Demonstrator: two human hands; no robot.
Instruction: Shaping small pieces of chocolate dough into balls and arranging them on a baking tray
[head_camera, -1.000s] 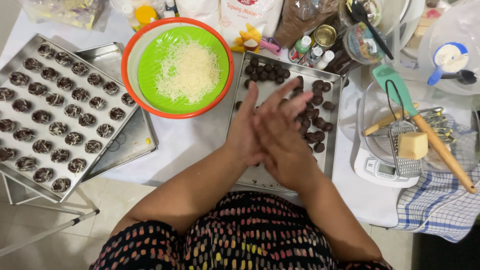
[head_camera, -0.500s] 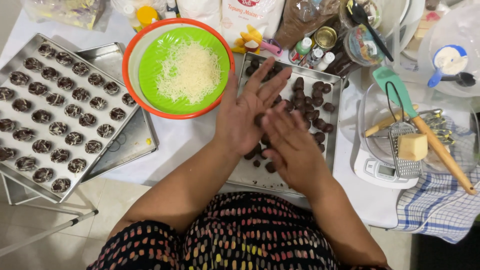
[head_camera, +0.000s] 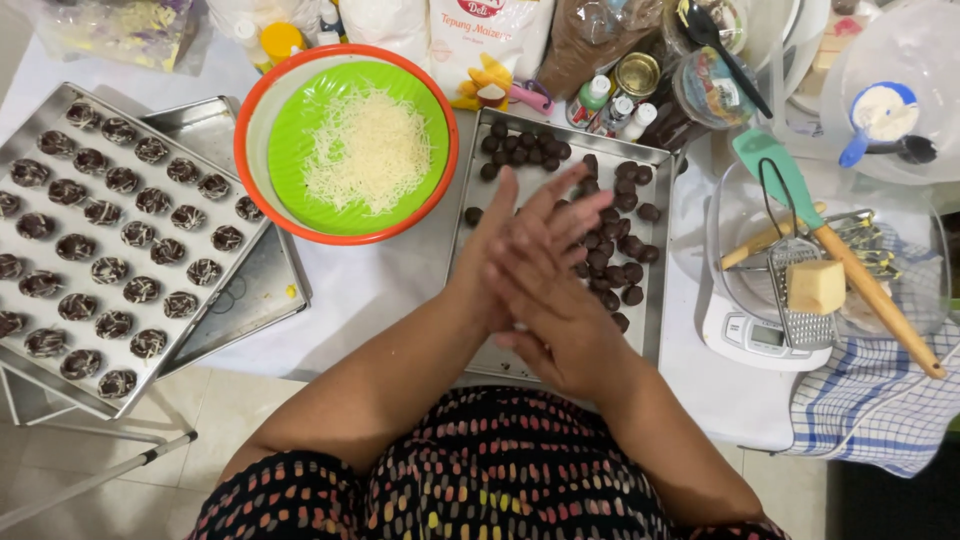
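My left hand (head_camera: 503, 232) and my right hand (head_camera: 556, 322) are pressed palm to palm, fingers stretched out, the right lying over the left. They hover above a metal tray (head_camera: 655, 300) that holds several dark chocolate balls (head_camera: 520, 150). Whatever lies between the palms is hidden. To the left stands an orange-rimmed green bowl (head_camera: 300, 225) with grated cheese (head_camera: 368, 150) in it. Further left, a large metal tray (head_camera: 60, 120) carries rows of cheese-topped chocolate balls (head_camera: 110, 270).
On the right, a white kitchen scale (head_camera: 750, 335) bears a grater with a cheese block (head_camera: 815, 285), and a teal spatula with a wooden handle (head_camera: 770, 160) lies across it. A blue checked cloth (head_camera: 870, 410) hangs at the table's right edge. Packets, jars and bottles crowd the back.
My hands have slid against each other: half a second ago the left hand's fingers spread further up the tray, and now the right hand sits higher over the left.
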